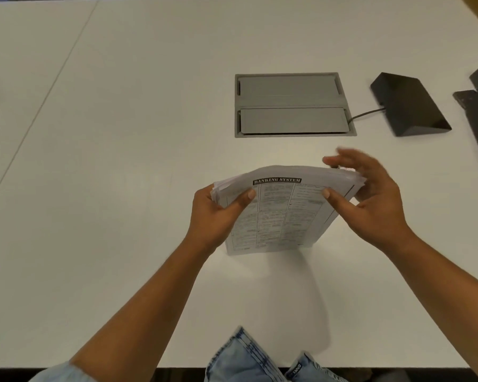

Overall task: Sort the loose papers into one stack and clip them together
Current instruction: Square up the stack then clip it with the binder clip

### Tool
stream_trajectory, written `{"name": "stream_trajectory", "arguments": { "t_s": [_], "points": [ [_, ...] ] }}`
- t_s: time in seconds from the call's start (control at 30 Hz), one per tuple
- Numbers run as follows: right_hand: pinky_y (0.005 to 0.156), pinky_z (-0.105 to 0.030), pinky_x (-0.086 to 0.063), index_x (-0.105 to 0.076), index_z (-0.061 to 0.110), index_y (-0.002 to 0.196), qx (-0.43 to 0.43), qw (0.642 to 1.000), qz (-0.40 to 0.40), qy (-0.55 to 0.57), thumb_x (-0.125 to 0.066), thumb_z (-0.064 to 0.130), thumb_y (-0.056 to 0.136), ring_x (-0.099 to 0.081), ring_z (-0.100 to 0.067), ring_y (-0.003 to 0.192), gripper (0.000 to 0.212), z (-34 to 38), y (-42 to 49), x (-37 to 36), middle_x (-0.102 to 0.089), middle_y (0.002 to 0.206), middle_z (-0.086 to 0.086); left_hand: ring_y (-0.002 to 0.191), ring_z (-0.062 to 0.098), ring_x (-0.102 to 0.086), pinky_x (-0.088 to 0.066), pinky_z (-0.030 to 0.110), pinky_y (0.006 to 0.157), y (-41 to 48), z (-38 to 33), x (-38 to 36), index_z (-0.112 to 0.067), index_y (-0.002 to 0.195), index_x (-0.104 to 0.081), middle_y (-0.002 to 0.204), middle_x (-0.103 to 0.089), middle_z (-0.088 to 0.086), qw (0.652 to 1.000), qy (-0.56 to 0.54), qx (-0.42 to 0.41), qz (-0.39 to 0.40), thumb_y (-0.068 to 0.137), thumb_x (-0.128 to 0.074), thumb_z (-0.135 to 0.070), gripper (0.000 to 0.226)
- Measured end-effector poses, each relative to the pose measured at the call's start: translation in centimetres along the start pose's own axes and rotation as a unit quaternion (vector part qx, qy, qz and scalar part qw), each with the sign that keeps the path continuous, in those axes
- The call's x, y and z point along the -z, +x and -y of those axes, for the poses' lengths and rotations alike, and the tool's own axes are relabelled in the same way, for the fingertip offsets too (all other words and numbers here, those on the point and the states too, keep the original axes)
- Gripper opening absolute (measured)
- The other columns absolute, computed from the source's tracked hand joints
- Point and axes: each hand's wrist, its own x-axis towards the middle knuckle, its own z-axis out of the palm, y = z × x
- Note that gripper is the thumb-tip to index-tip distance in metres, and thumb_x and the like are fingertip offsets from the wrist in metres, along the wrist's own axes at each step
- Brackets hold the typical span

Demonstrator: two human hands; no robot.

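A person stands the papers (276, 210) on edge at the counter's (122, 161) centre, left hand (213, 213) pinching one side, right hand (370, 194) half open at the other. Squaring likely needs gentle taps. Open room lies toward 9 o'clock; a floor box (293, 104) sits at 12.

we reach both bare forearms forward from the lower corners, converging toward the middle. our left hand (213, 213) is curled closed in a grasp, thumb on top and pointing right, fingers tucked beneath. our right hand (370, 197) is spread wider, thumb pressed inward toward the left, its fingers arched and blurred at the far side.
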Motion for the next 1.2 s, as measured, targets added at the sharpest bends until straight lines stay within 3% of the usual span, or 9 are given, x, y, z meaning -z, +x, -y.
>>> {"name": "stream_trajectory", "arguments": {
  "t_s": [0.07,0.2,0.33,0.43,0.5,0.63,0.77,0.93,1.2],
  "points": [
    [0.081,-0.037,-0.059,-0.058,0.034,0.12,0.016,1.0,0.008,-0.022,-0.073,0.009,0.082,-0.062,-0.014,0.107,0.048,-0.3,0.0,0.5,-0.067,0.115,0.012,0.093,0.016,-0.075,-0.062,0.035,0.079,0.1,0.1,0.0,-0.026,0.104,-0.076,0.099,-0.079,-0.002,1.0,0.0,0.01,0.012,0.083,-0.078,-0.016,0.024],
    [0.087,-0.025,-0.055,-0.045,0.037,0.136,-0.08,0.995,0.028,0.049,-0.079,0.011,0.075,-0.061,-0.011,0.116,0.074,-1.7,0.3,0.8,-0.066,0.124,0.007,0.094,0.016,-0.075,-0.063,0.035,0.079,0.2,1.6,0.2,-0.025,0.107,-0.075,0.102,-0.078,-0.001,0.998,0.034,0.015,0.048,0.083,-0.079,-0.012,0.027],
    [0.095,-0.037,-0.053,-0.065,0.015,0.12,-0.175,0.969,0.064,0.165,-0.078,0.006,0.069,-0.067,-0.022,0.112,0.053,-5.5,-0.6,-0.6,-0.074,0.114,-0.004,0.089,0.013,-0.074,-0.059,0.03,0.075,-0.1,3.5,-0.1,-0.02,0.099,-0.079,0.094,-0.079,-0.005,0.995,0.079,0.039,0.05,0.086,-0.076,-0.012,0.016],
    [0.08,-0.027,-0.058,-0.073,0.017,0.104,-0.18,0.976,0.059,0.105,-0.075,0.002,0.078,-0.072,-0.006,0.089,0.03,-6.6,-1.1,-2.1,-0.078,0.094,0.01,0.083,0.037,-0.072,-0.059,0.057,0.074,-0.1,4.0,-0.3,-0.015,0.092,-0.078,0.087,-0.076,0.015,0.994,0.086,0.059,0.027,0.085,-0.074,-0.034,0.02],
    [0.071,-0.022,-0.056,-0.074,0.018,0.097,-0.184,0.974,0.026,0.129,-0.076,0.009,0.077,-0.073,-0.006,0.08,0.022,-6.2,-0.5,-2.2,-0.078,0.087,0.011,0.08,0.035,-0.074,-0.059,0.061,0.071,0.3,3.5,-0.2,-0.013,0.092,-0.077,0.087,-0.077,0.017,0.996,0.071,0.057,0.019,0.086,-0.073,-0.034,0.022],
    [0.078,-0.027,-0.058,-0.073,0.019,0.099,-0.192,0.969,0.037,0.149,-0.073,0.024,0.073,-0.074,-0.013,0.092,0.027,-5.1,0.4,-1.5,-0.078,0.095,0.011,0.092,0.029,-0.076,-0.061,0.054,0.08,1.0,1.3,0.3,-0.015,0.099,-0.076,0.099,-0.079,0.012,0.998,-0.031,0.059,-0.003,0.088,-0.072,-0.012,0.012],
    [0.081,-0.033,-0.059,-0.071,0.008,0.108,-0.212,0.958,0.028,0.192,-0.067,0.019,0.081,-0.073,-0.021,0.096,0.03,-4.4,0.2,-1.3,-0.077,0.102,0.0,0.106,0.036,-0.071,-0.058,0.052,0.088,1.4,1.3,1.1,-0.009,0.113,-0.071,0.116,-0.074,0.017,0.98,-0.173,0.101,-0.003,0.084,-0.076,-0.026,0.034],
    [0.08,-0.037,-0.059,-0.069,0.012,0.112,-0.263,0.923,-0.01,0.28,-0.077,0.034,0.068,-0.072,-0.027,0.102,0.05,-3.5,0.3,-2.1,-0.076,0.109,-0.007,0.106,0.03,-0.073,-0.058,0.053,0.091,0.4,2.2,-0.2,-0.013,0.119,-0.069,0.116,-0.075,0.01,0.979,-0.096,0.157,0.083,0.086,-0.073,-0.018,0.034],
    [0.083,-0.035,-0.058,-0.07,0.037,0.105,-0.12,0.975,-0.035,0.185,-0.077,0.018,0.079,-0.069,-0.016,0.104,0.034,-1.3,0.4,-2.5,-0.075,0.107,0.006,0.093,-0.003,-0.072,-0.059,0.018,0.076,-0.4,1.8,-1.4,-0.039,0.1,-0.067,0.091,-0.075,-0.028,0.999,0.028,-0.002,-0.024,0.085,-0.076,-0.012,0.033]
  ]
}}
